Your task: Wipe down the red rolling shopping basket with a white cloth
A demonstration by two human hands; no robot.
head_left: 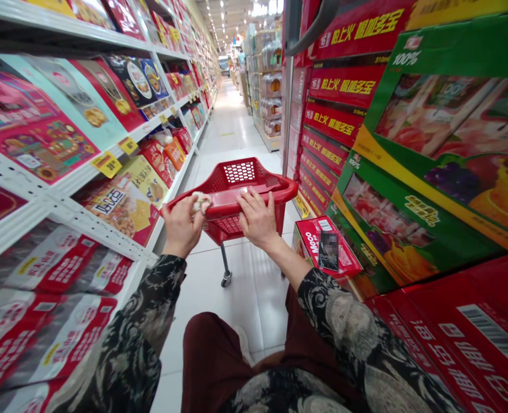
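Note:
A red plastic shopping cart [243,189] stands in the aisle right in front of me. My left hand [183,225] is closed around a crumpled pale cloth [201,203] and presses it on the left part of the cart's red rim. On the near edge, right of the middle, lies my right hand [258,218], its fingers stretched out and apart over the handle bar [232,202]. That palm holds nothing I can see. Beneath the basket one caster wheel [227,279] touches the white tiles.
White shelves [64,192] with boxed snacks line the left side. Stacked red drink cartons [337,86] and green juice boxes [443,189] crowd the right. A red box [351,261] with a dark phone-like object [328,250] sits low beside the cart. The tiled aisle [232,115] runs ahead.

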